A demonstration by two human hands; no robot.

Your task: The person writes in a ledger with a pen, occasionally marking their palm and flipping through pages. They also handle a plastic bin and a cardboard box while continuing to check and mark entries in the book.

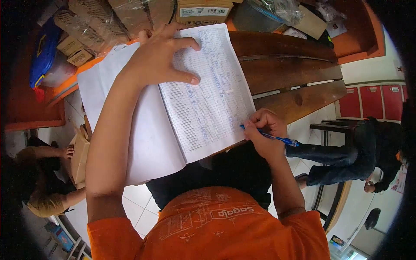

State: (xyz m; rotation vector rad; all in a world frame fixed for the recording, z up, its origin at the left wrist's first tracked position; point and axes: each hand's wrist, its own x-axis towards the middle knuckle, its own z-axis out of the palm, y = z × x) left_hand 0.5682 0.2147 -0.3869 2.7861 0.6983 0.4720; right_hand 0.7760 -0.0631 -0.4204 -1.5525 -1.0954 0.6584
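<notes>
An open book of large sheets (143, 130) lies in front of me, its left page blank and its right page a printed table (208, 95) with blue handwritten marks. My left hand (162, 56) rests across the upper part of the book, fingers spread, thumb on the table page. At the lower right edge of that page, my right hand (266, 130) is closed around a blue pen (281, 139). The pen's tip is near the page's right edge.
A slatted wooden bench (294, 69) extends right from under the book. Cardboard boxes (203, 11) and a blue-lidded container (45, 54) stand beyond. One person (47, 182) is at the left beside a carton (80, 158); another person (359, 151) is at the right.
</notes>
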